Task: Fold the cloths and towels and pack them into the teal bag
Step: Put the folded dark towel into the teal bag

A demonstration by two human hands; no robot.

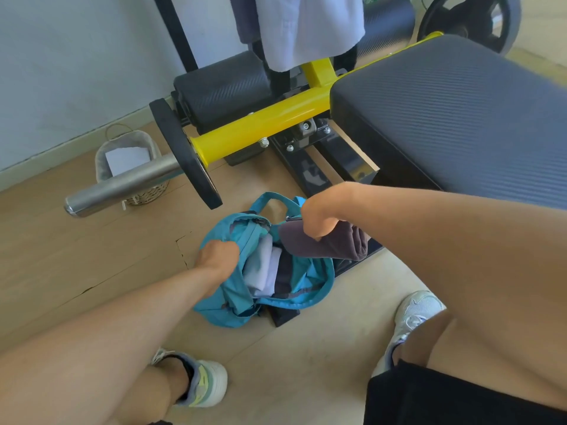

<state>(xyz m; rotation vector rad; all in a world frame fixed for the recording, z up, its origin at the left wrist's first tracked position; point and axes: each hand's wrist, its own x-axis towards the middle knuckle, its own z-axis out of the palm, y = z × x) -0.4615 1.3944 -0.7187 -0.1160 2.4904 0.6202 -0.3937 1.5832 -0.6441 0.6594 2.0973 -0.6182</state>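
- The weight bench [445, 118], black-padded on a yellow frame, is the biggest thing in view and stands behind the teal bag; a pale cloth [310, 29] and a darker one beside it hang from its upright, so by my reading at least these are left to fold and pack.
- The teal bag [264, 265] lies open on the wooden floor [76, 256] just in front of the bench's foot, between the person's two shoes.
- Inside the bag, folded white cloths [260, 271] sit against a darker folded piece, so part of the packing looks done.
- A folded dark purple-grey towel [325, 243] is held at the bag's far right rim, partly over the opening and not yet down inside; pushing it in beside the white cloths seems the step in hand.
- The right hand [316, 219] is closed round the top edge of that towel, fingers curled under it, directly above the bag's mouth.
- The left hand [217, 256] is clenched on the bag's left rim fabric, pulling the opening wide; the towel is across the opening from it, apart.
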